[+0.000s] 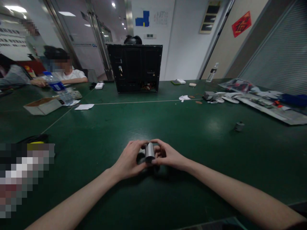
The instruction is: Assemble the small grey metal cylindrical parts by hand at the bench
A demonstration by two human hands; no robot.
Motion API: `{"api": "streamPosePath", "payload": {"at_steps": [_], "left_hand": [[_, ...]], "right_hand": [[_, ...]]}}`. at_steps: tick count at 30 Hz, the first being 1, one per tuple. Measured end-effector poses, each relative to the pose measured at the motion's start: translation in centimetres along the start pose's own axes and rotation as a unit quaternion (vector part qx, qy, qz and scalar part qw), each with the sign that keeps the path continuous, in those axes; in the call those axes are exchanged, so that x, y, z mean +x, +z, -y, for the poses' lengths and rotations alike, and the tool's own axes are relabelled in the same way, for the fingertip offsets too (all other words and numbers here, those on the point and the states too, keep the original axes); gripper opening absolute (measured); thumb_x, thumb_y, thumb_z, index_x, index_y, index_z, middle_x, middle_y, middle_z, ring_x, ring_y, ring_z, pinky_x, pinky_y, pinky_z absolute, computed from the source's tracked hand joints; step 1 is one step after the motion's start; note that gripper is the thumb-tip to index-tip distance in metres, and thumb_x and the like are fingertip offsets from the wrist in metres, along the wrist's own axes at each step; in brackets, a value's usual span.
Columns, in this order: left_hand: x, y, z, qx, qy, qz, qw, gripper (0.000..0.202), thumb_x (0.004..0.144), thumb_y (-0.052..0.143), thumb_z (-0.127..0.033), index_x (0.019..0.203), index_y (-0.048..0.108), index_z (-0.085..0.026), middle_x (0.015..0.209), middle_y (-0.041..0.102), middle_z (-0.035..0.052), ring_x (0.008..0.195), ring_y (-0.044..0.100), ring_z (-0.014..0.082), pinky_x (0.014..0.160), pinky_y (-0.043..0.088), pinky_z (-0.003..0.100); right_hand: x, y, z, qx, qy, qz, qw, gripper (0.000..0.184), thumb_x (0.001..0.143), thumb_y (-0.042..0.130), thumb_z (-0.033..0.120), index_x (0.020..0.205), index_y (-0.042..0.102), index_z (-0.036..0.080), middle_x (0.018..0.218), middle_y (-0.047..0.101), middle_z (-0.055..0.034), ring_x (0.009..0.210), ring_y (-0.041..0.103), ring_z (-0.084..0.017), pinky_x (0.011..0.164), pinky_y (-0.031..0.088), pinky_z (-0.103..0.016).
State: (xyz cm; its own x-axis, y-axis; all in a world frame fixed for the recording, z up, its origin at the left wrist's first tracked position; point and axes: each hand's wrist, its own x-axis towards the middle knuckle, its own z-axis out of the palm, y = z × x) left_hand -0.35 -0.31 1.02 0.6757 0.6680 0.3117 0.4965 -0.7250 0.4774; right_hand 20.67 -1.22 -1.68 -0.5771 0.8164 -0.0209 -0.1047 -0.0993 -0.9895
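Observation:
Just above the green table, a shiny silver metal cylinder (150, 151) is pinched between my two hands. My left hand (131, 159) curls round its left side, thumb at the lower end and fingers at the upper end. From the other side my right hand (170, 156) closes on it, with the thumb near its lower end and the index finger at the top. Part of the cylinder is hidden by the fingers. Off to the right, a small grey metal piece (239, 126) stands on the table, apart from both hands.
A black panel-like box (135, 67) stands at the back of the table (115, 121). At left are an open carton (43, 107), a large water bottle (59, 88) and a seated person. A tray with papers (268, 108) and a small bottle (212, 72) lie right.

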Motion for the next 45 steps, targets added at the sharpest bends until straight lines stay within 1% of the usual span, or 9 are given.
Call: {"api": "streamPosePath", "payload": {"at_steps": [5,14,23,28,31,35,37,41,45], "left_hand": [[0.0,0.1,0.1,0.016,-0.017,0.001,1.0,0.051,0.078,0.065,-0.037,0.12,0.043,-0.018,0.108,0.059,0.0096,0.097,0.056,0.0254,0.085,0.045,0.043],[-0.3,0.4,0.4,0.019,-0.02,-0.008,1.0,0.047,0.077,0.065,-0.036,0.117,0.047,-0.019,0.106,0.06,0.0081,0.096,0.054,0.0247,0.086,0.043,0.042],[-0.1,0.3,0.0,0.015,-0.012,-0.001,1.0,0.052,0.078,0.065,-0.036,0.121,0.042,-0.019,0.109,0.06,0.009,0.097,0.055,0.025,0.087,0.043,0.042],[-0.1,0.2,0.0,0.005,0.002,0.001,1.0,0.053,0.077,0.062,-0.025,0.124,0.037,-0.019,0.114,0.057,0.0113,0.103,0.055,0.0266,0.088,0.043,0.044],[-0.1,0.5,0.2,0.008,0.004,-0.005,1.0,0.054,0.075,0.061,-0.019,0.123,0.036,-0.019,0.114,0.056,0.0114,0.102,0.055,0.0264,0.088,0.044,0.044],[-0.1,0.6,0.2,0.008,0.002,-0.021,1.0,0.056,0.073,0.059,-0.015,0.124,0.036,-0.019,0.113,0.056,0.0111,0.101,0.056,0.0263,0.088,0.045,0.044],[-0.2,0.3,0.0,0.0,0.005,-0.017,1.0,0.058,0.073,0.061,-0.018,0.125,0.035,-0.018,0.114,0.056,0.0115,0.102,0.055,0.0266,0.089,0.045,0.044],[-0.3,-0.5,-0.3,-0.02,0.009,0.03,0.999,0.069,0.074,0.066,-0.031,0.132,0.03,-0.016,0.117,0.054,0.0126,0.106,0.052,0.0279,0.092,0.044,0.044],[-0.3,-0.6,0.0,-0.04,0.007,0.037,0.999,0.054,0.083,0.056,-0.035,0.128,0.034,-0.016,0.116,0.053,0.0128,0.104,0.051,0.0267,0.09,0.044,0.043]], "right_hand": [[0.2,0.0,0.0,0.024,0.017,0.0,1.0,0.061,0.068,0.076,0.028,0.12,0.045,0.017,0.08,0.062,0.0007,0.063,0.06,-0.01,0.062,0.049,-0.024],[0.4,0.0,-0.3,0.04,0.029,0.0,0.999,0.057,0.066,0.078,0.031,0.112,0.048,0.015,0.077,0.063,0.0003,0.059,0.06,-0.009,0.058,0.05,-0.023],[0.2,0.1,-0.5,0.029,0.015,-0.01,0.999,0.064,0.066,0.078,0.027,0.114,0.038,0.018,0.081,0.063,0.0007,0.062,0.062,-0.011,0.056,0.051,-0.022],[-0.2,0.8,-0.2,-0.025,-0.01,-0.032,0.999,0.072,0.065,0.078,0.025,0.119,0.03,0.022,0.089,0.064,-0.002,0.065,0.063,-0.012,0.056,0.05,-0.023],[-0.3,1.1,-0.1,-0.051,-0.024,-0.043,0.997,0.072,0.067,0.076,0.025,0.12,0.028,0.023,0.092,0.064,-0.0035,0.069,0.063,-0.012,0.057,0.049,-0.022],[-0.3,1.3,-0.2,-0.085,-0.037,-0.063,0.994,0.072,0.068,0.076,0.026,0.12,0.026,0.023,0.094,0.062,-0.0043,0.069,0.061,-0.012,0.051,0.044,-0.019],[-0.3,1.4,-0.2,-0.108,-0.049,-0.074,0.99,0.071,0.068,0.075,0.027,0.12,0.026,0.023,0.096,0.062,-0.0046,0.071,0.06,-0.013,0.052,0.044,-0.019],[-0.5,1.5,0.1,-0.17,-0.078,-0.1,0.977,0.07,0.068,0.075,0.027,0.121,0.028,0.023,0.097,0.061,-0.0045,0.072,0.059,-0.012,0.057,0.046,-0.022],[-0.7,1.7,0.3,-0.245,-0.103,-0.104,0.958,0.067,0.071,0.07,0.027,0.123,0.029,0.022,0.091,0.059,-0.0028,0.063,0.056,-0.01,0.052,0.043,-0.021]]}}
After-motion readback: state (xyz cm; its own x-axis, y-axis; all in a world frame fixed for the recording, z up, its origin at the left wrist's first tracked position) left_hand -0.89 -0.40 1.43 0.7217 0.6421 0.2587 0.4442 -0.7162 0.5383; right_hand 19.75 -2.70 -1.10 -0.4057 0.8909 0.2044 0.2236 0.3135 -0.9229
